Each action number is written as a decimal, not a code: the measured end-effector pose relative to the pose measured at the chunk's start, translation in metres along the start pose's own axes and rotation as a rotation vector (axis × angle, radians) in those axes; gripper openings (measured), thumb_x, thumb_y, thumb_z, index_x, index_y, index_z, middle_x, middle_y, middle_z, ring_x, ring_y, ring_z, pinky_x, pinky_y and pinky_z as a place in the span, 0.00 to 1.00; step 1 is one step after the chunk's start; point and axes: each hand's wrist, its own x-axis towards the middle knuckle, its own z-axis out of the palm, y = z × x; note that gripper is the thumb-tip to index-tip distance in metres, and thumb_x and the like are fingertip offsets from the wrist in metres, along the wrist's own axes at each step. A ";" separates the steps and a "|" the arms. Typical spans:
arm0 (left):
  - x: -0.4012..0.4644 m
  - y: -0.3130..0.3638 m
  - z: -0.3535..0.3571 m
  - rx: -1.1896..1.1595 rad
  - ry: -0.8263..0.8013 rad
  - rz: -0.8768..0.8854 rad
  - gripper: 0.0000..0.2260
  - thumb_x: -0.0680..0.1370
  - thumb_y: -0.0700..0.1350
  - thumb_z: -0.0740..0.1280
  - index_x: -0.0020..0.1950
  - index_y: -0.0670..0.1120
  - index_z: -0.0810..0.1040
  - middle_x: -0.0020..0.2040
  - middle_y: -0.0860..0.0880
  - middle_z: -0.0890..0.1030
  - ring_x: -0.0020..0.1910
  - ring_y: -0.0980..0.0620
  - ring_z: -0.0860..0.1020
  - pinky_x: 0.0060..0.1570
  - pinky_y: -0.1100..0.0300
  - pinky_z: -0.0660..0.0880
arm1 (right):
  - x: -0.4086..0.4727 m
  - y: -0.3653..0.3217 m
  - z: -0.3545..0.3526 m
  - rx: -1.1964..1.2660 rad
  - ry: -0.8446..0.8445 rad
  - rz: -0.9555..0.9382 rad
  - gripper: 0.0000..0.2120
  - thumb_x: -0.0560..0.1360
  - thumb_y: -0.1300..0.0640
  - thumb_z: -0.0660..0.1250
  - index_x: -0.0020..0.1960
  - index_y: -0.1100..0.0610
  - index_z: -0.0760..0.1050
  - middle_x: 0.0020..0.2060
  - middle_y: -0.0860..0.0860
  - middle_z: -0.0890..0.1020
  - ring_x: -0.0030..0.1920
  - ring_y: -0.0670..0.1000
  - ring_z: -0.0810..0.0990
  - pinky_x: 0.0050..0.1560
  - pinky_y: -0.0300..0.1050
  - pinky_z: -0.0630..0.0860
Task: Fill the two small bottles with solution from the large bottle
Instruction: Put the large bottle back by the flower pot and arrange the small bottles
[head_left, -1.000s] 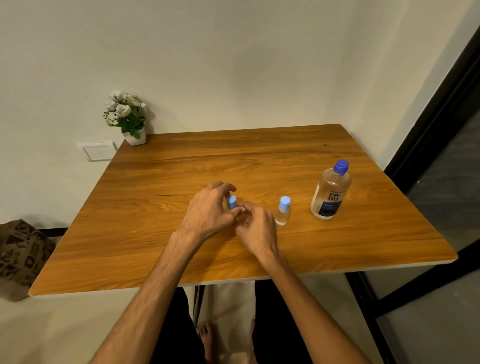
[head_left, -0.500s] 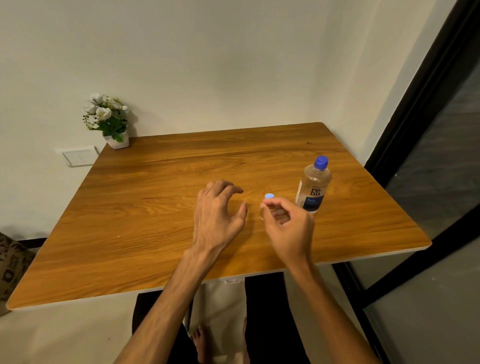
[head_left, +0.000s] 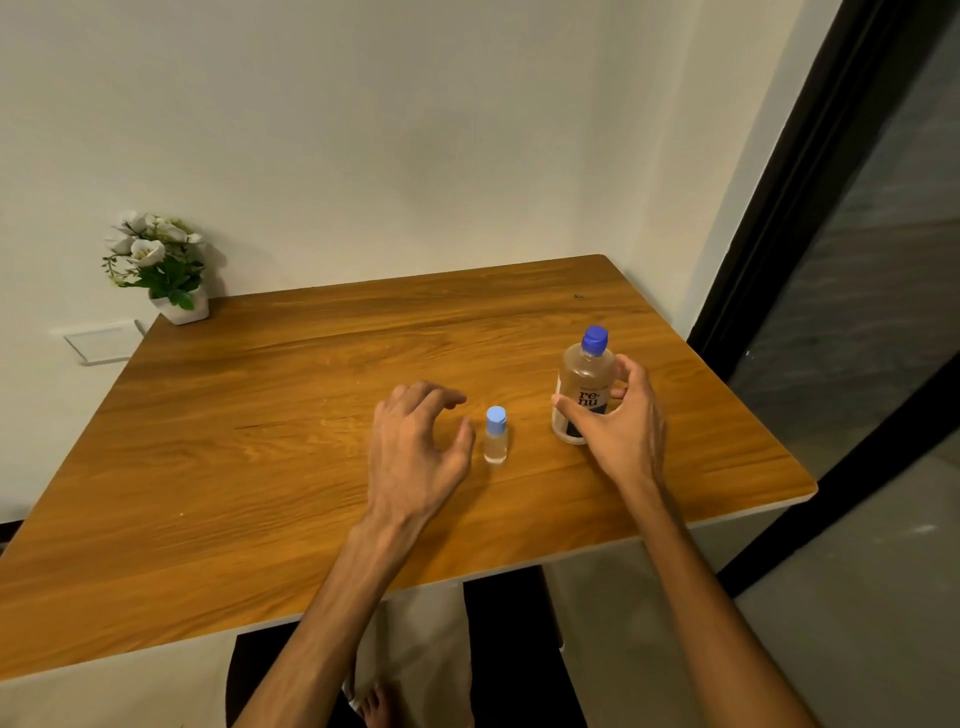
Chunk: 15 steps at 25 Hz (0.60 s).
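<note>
The large clear bottle (head_left: 584, 384) with a dark blue cap and a "renu" label stands upright on the wooden table (head_left: 270, 415), right of the middle. My right hand (head_left: 621, 423) wraps round its lower part, thumb across the front and fingers on the right side. One small clear bottle (head_left: 496, 436) with a light blue cap stands upright between my hands. My left hand (head_left: 415, 447) hovers just left of it with loosely curled fingers, not touching it and holding nothing that I can see. The second small bottle is not in sight.
A small white pot of white flowers (head_left: 166, 270) stands at the table's far left corner against the wall. A dark door frame (head_left: 789, 218) runs close along the table's right side. My legs and a bare foot show below the near edge.
My right hand has left the small bottle and moved right to the large bottle, closing round it. The small bottle now stands uncovered. My left hand has stayed about where it was.
</note>
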 end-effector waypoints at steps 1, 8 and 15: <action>0.000 -0.006 -0.005 -0.006 0.028 -0.001 0.10 0.75 0.49 0.71 0.54 0.47 0.85 0.51 0.52 0.84 0.52 0.49 0.80 0.53 0.49 0.74 | 0.005 0.000 0.003 0.002 -0.025 -0.014 0.42 0.66 0.42 0.83 0.74 0.52 0.71 0.67 0.51 0.80 0.66 0.54 0.80 0.64 0.57 0.79; 0.030 -0.037 -0.032 -0.008 0.085 -0.052 0.11 0.75 0.49 0.70 0.54 0.47 0.85 0.51 0.51 0.85 0.51 0.51 0.80 0.51 0.49 0.77 | 0.032 -0.072 0.041 0.077 -0.159 -0.166 0.37 0.68 0.46 0.83 0.72 0.52 0.74 0.67 0.51 0.82 0.63 0.50 0.81 0.58 0.44 0.74; 0.078 -0.115 -0.063 0.005 0.064 -0.250 0.13 0.75 0.53 0.67 0.55 0.49 0.85 0.50 0.53 0.83 0.49 0.54 0.79 0.49 0.50 0.80 | 0.077 -0.209 0.161 0.065 -0.410 -0.312 0.38 0.69 0.44 0.82 0.74 0.55 0.73 0.66 0.52 0.83 0.60 0.53 0.84 0.51 0.42 0.76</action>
